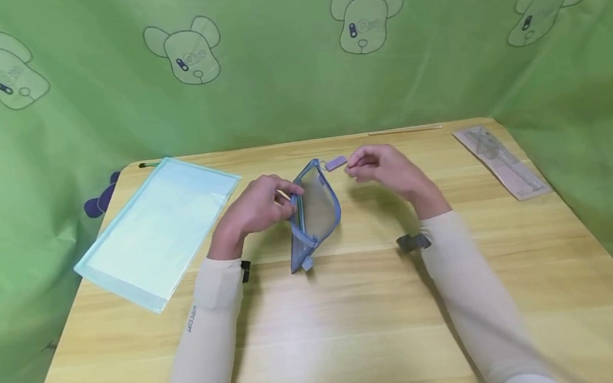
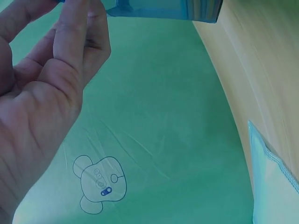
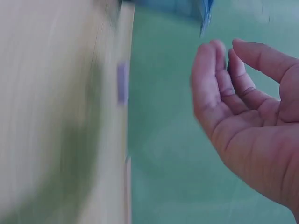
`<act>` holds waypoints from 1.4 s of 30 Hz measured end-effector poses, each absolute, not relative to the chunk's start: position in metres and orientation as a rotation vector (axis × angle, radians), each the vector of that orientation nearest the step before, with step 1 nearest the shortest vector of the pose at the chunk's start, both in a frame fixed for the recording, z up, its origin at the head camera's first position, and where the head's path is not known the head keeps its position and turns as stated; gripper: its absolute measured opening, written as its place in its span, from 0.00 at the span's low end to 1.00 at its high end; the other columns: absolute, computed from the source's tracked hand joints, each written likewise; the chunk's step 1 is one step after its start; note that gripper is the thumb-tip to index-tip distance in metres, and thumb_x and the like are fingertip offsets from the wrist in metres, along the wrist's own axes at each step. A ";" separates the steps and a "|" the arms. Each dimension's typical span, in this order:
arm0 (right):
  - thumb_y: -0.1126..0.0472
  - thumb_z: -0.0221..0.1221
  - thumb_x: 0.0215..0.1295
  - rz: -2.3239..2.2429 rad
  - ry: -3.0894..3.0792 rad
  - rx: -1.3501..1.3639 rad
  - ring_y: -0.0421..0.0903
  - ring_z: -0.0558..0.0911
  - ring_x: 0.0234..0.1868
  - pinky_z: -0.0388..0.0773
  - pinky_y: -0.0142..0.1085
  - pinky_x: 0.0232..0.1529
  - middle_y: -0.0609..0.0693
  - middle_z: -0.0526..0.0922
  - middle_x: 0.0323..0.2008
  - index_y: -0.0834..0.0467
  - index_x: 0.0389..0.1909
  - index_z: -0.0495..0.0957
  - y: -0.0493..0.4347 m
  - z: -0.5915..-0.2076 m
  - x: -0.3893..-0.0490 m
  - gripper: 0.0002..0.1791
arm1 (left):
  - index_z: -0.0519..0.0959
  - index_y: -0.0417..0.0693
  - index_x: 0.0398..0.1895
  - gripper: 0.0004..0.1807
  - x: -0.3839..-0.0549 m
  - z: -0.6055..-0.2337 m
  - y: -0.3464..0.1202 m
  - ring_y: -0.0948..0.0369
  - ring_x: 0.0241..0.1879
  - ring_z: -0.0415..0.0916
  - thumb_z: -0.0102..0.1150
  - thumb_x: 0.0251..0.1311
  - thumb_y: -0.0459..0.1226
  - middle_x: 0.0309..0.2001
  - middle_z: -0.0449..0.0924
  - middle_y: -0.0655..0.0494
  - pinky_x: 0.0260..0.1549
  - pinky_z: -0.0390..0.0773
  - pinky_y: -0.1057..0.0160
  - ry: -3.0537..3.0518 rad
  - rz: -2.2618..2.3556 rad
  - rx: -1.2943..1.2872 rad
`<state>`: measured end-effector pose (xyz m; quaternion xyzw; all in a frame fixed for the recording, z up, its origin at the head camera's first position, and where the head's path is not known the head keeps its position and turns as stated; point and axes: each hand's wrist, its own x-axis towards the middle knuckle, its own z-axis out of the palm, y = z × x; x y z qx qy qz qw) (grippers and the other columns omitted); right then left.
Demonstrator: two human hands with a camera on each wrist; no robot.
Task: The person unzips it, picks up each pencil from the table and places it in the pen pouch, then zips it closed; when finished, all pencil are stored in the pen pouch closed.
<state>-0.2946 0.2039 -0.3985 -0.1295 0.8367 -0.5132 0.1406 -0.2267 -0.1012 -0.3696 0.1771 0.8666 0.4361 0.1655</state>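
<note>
Near the middle of the table stands a blue mesh zipper pouch (image 1: 320, 205), its mouth spread wide. My left hand (image 1: 264, 203) pinches the pouch's left edge between thumb and fingers; the left wrist view catches part of the blue pouch (image 2: 154, 8) at its top. A small purple block (image 1: 335, 163) lies beside the ring at the pouch's far end. Just right of that block is my right hand (image 1: 385, 168). In the right wrist view, the right hand (image 3: 252, 107) has loosely bent fingers, a gap to the thumb and nothing held.
A light-blue clear-fronted zip folder (image 1: 160, 231) lies on the left, a dark-tipped thin item (image 1: 148, 164) by its far corner. Along the back edge is a thin stick (image 1: 405, 129). A flat packet (image 1: 502, 163) lies at the far right. Green curtains (image 1: 287, 68) surround the table.
</note>
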 end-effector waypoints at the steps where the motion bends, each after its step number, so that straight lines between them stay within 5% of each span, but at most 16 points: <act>1: 0.64 0.63 0.76 -1.465 2.451 -0.323 0.47 0.85 0.52 0.85 0.40 0.60 0.60 0.85 0.56 0.63 0.57 0.80 0.216 -0.401 -0.299 0.13 | 0.85 0.41 0.63 0.27 -0.227 -0.369 -0.101 0.56 0.46 0.84 0.55 0.61 0.23 0.59 0.85 0.39 0.34 0.78 0.67 2.468 1.236 0.508; 9: 0.58 0.57 0.82 -1.338 2.567 -0.054 0.55 0.74 0.68 0.74 0.49 0.71 0.63 0.74 0.71 0.63 0.71 0.71 0.284 -0.422 -0.335 0.24 | 0.85 0.42 0.62 0.27 -0.226 -0.369 -0.099 0.57 0.45 0.83 0.56 0.60 0.22 0.61 0.85 0.44 0.35 0.76 0.67 2.486 1.180 0.521; 16: 0.60 0.57 0.79 -1.092 2.708 -0.030 0.71 0.55 0.84 0.53 0.66 0.84 0.70 0.55 0.83 0.63 0.81 0.60 0.307 -0.433 -0.370 0.35 | 0.85 0.42 0.63 0.27 -0.224 -0.368 -0.099 0.58 0.45 0.82 0.57 0.60 0.22 0.60 0.85 0.43 0.35 0.76 0.67 2.473 1.158 0.523; 21: 0.62 0.58 0.74 -0.860 2.801 -0.154 0.75 0.51 0.84 0.47 0.67 0.84 0.72 0.50 0.84 0.65 0.85 0.49 0.310 -0.442 -0.387 0.44 | 0.85 0.42 0.62 0.26 -0.223 -0.368 -0.099 0.59 0.42 0.81 0.57 0.60 0.22 0.57 0.85 0.44 0.34 0.75 0.68 2.480 1.152 0.530; 29: 0.62 0.52 0.75 -0.683 2.832 -0.265 0.76 0.47 0.84 0.43 0.68 0.84 0.75 0.46 0.83 0.69 0.85 0.44 0.319 -0.451 -0.399 0.44 | 0.86 0.42 0.62 0.25 -0.224 -0.368 -0.098 0.61 0.39 0.80 0.59 0.60 0.23 0.48 0.85 0.49 0.36 0.76 0.67 2.489 1.130 0.559; 36: 0.60 0.53 0.74 -0.517 2.901 -0.283 0.77 0.49 0.82 0.38 0.78 0.79 0.76 0.51 0.82 0.65 0.84 0.50 0.319 -0.447 -0.406 0.41 | 0.87 0.43 0.60 0.27 -0.226 -0.366 -0.099 0.60 0.38 0.75 0.56 0.58 0.23 0.50 0.83 0.49 0.33 0.72 0.67 2.504 1.121 0.570; 42: 0.63 0.53 0.73 -0.507 2.924 -0.276 0.76 0.50 0.82 0.36 0.76 0.81 0.76 0.52 0.81 0.65 0.84 0.51 0.316 -0.449 -0.409 0.41 | 0.87 0.43 0.61 0.27 -0.225 -0.367 -0.102 0.59 0.39 0.75 0.56 0.57 0.22 0.57 0.83 0.48 0.33 0.72 0.67 2.499 1.134 0.556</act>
